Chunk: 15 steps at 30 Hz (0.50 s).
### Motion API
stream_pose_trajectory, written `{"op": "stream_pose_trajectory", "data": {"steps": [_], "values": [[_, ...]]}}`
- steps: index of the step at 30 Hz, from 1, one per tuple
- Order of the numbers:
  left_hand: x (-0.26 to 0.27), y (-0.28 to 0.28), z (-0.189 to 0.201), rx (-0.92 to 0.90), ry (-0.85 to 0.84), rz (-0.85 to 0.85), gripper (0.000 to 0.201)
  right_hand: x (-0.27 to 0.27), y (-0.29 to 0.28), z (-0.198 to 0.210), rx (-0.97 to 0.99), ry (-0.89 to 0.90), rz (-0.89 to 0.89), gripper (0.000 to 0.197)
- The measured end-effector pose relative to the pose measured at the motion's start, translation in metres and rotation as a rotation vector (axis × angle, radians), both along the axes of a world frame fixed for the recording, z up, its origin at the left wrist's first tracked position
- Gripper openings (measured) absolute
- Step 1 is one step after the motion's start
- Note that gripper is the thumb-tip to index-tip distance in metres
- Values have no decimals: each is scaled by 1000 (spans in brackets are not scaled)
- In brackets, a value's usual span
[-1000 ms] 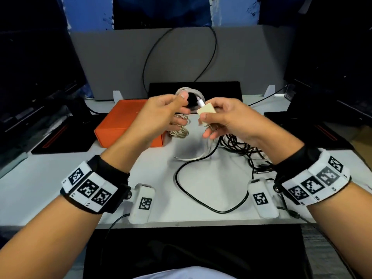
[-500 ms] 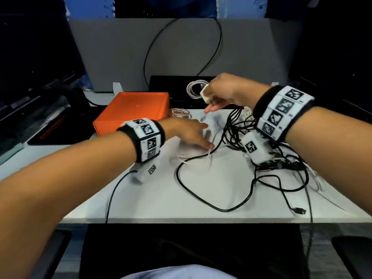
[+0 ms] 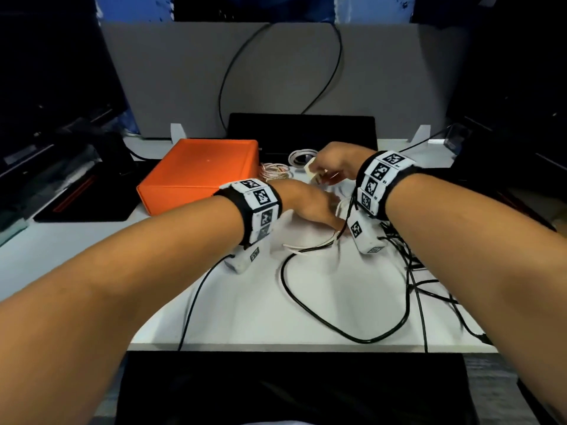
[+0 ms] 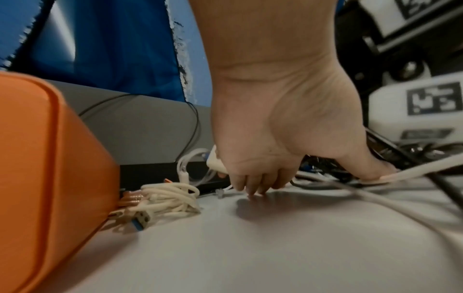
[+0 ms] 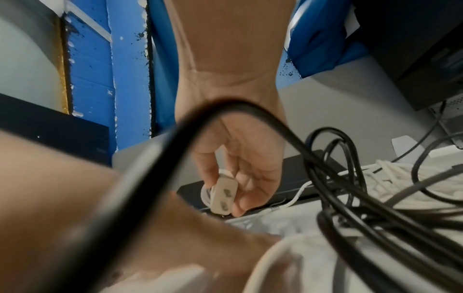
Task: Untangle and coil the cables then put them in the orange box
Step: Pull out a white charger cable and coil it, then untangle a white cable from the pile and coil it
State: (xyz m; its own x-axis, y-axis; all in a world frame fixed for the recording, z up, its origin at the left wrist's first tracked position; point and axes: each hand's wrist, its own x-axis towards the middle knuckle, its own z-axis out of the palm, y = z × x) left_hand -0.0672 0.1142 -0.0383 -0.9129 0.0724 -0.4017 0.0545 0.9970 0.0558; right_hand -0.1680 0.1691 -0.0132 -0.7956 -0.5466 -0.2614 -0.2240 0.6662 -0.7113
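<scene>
Right hand [image 3: 337, 161] just above far side of white table [image 3: 245, 302], thumb and fingers clamped on white plug [image 3: 311, 172]. Left hand [image 3: 306, 207] low on table, fingers bent, tips on surface, thumb pressing loose white cable [image 3: 310, 245] down. Black cables [image 3: 411, 271] tangled under right wrist, one loop trailing toward near edge. Orange box [image 3: 199, 173] far left; copper-coloured coil [image 3: 274, 172] and white coil [image 3: 299, 156] just beside it, outside.

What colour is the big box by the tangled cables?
The box is plain bright orange. It shows best in the head view.
</scene>
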Motion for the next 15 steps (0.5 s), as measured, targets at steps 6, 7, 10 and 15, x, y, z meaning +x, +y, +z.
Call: {"op": "stream_pose_trajectory", "data": {"steps": [6, 7, 10, 15], "values": [[16, -56, 43, -78, 311, 148, 26, 10, -2, -24, 104, -46, 65, 13], [17, -65, 44, -108, 371, 192, 21, 12, -1, -23, 112, -55, 83, 15], [10, -74, 35, -91, 430, 202, 61, 17, 1, -20, 149, -85, 137, 17], [-2, -60, 24, -114, 194, 115, 42, 10, 12, -8, 266, -32, 93, 21]]}}
